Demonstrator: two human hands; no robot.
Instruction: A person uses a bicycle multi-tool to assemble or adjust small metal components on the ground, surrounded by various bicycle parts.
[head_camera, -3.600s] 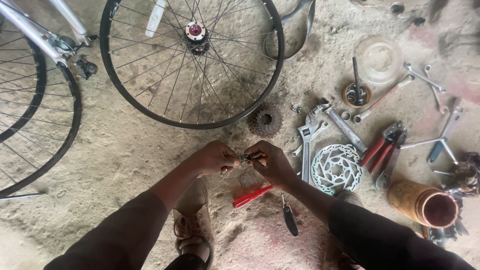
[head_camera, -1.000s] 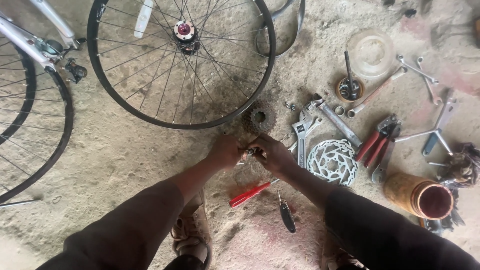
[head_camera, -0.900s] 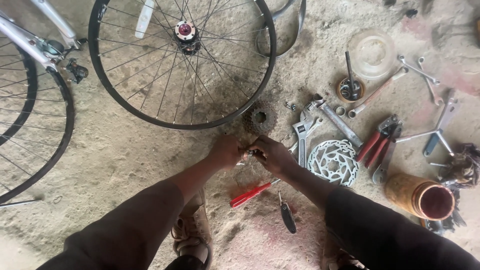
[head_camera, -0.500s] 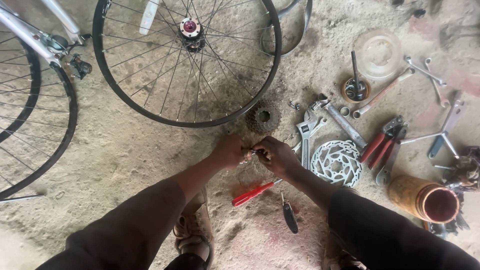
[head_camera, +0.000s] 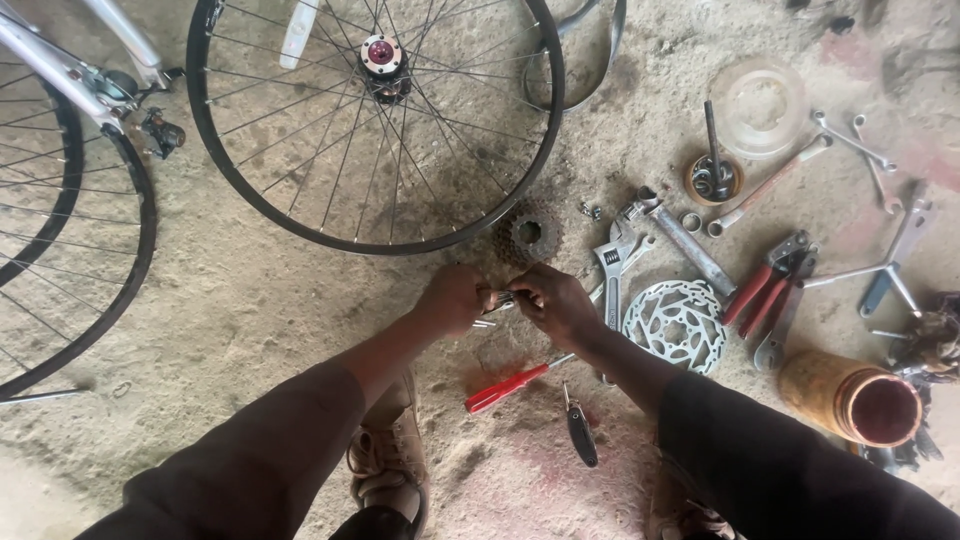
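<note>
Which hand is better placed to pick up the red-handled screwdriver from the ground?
Right, probably. The right hand is directly above the red-handled screwdriver, whose shaft runs up under that wrist. The left hand sits farther to the side, and both pinch a small metal part between them.

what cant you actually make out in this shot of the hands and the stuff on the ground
Head view only:
- Small metal part: pinched between left hand and right hand, too small and covered by fingers to identify.
- Bike frame: cut off by the top-left edge.
- Clutter by the orange tube: cut off by the right edge.
</note>
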